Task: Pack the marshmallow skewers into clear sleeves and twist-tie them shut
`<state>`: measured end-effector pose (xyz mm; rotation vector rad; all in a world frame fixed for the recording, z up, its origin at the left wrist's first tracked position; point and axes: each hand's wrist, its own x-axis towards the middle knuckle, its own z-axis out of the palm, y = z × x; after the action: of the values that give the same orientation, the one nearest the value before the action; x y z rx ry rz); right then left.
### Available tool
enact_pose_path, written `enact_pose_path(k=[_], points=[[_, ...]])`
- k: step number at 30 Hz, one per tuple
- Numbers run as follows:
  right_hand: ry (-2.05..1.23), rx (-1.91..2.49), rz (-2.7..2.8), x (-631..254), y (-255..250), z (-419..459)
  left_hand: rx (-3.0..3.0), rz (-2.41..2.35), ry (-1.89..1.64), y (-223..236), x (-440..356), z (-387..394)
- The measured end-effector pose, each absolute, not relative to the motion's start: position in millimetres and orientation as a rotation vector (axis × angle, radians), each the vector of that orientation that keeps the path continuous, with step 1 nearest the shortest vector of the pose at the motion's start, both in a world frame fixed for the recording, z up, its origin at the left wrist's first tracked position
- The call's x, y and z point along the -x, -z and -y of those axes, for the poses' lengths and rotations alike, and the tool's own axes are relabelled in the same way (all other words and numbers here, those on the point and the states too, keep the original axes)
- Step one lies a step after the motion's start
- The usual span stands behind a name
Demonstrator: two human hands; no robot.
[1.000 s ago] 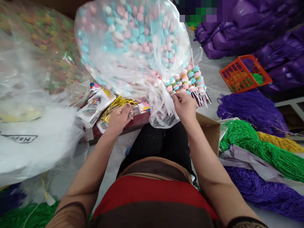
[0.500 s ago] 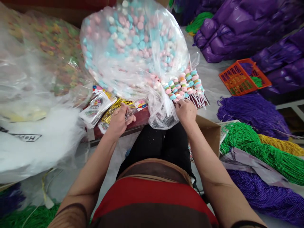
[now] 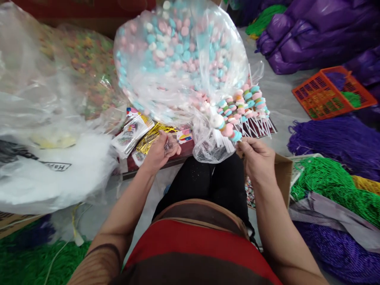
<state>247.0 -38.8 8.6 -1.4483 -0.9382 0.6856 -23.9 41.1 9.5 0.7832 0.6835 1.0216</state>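
Note:
My right hand (image 3: 259,156) pinches the lower end of a candy skewer (image 3: 227,130) strung with pink, blue and white pieces. The skewer tilts up to the left over white sticks in a clear bag (image 3: 208,152). More candy skewers (image 3: 252,103) lie in a row just beyond that hand. My left hand (image 3: 156,154) is closed around a crumpled clear plastic wrapper (image 3: 170,147). Beside it, gold twist ties (image 3: 148,139) rest on printed clear packets (image 3: 130,136). A small colourful printed card (image 3: 184,136) sits on the dark red table (image 3: 187,148).
A large clear bag of candies (image 3: 178,55) fills the table's back. Another bag of mixed pieces (image 3: 86,67) and a white plastic bag (image 3: 74,170) stand left. At right are a cardboard box (image 3: 282,174), an orange basket (image 3: 322,93), and green (image 3: 329,182) and purple strands (image 3: 326,138).
My right hand has lifted a candy skewer off the row and drawn it back toward me. The left hand still grips the clear wrapper. The whole view has shifted, so things sit farther right.

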Motion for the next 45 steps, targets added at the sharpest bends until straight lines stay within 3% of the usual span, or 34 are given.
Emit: enact_pose_path(k=[20,33,45], points=[[-0.594,1.558,1.347,-244.2,-26.0,64.0,-0.798,-0.871,-0.910,-12.7,24.8,-34.0],[-0.398,1.595,1.655,-269.1,-39.8,59.3,-1.543,-0.873,-0.886,-20.3,47.3,-38.4],[-0.549,1.558,1.465,-259.3,-25.0,63.3,-1.855,-0.858,-0.722,-22.5,41.0,-40.0]])
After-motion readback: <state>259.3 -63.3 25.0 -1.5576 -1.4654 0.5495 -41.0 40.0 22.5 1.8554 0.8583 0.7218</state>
